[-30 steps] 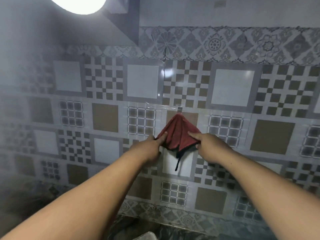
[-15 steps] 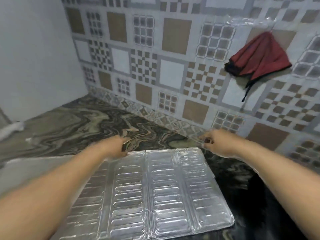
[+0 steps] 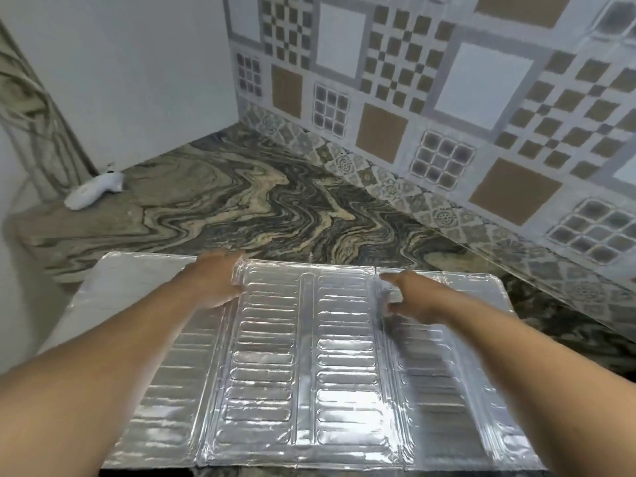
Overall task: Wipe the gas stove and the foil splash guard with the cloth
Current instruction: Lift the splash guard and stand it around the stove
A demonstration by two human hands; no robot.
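The foil splash guard lies flat on the marbled counter, its ribbed panels spread out in front of me. My left hand grips the raised fold between the left and middle panels, near the far edge. My right hand pinches the raised fold on the right side, thumb and fingers curled around it. Neither the cloth nor the gas stove is in view.
A small white object lies at the counter's far left, by the plain white wall. The patterned tile wall runs along the right, slanting across the view. The counter's left edge drops off near the guard's left panel.
A second ago both hands held the red cloth against the tile wall. They dropped to the foil guard's far corners, then shifted inward onto its folds. The cloth has left the view.
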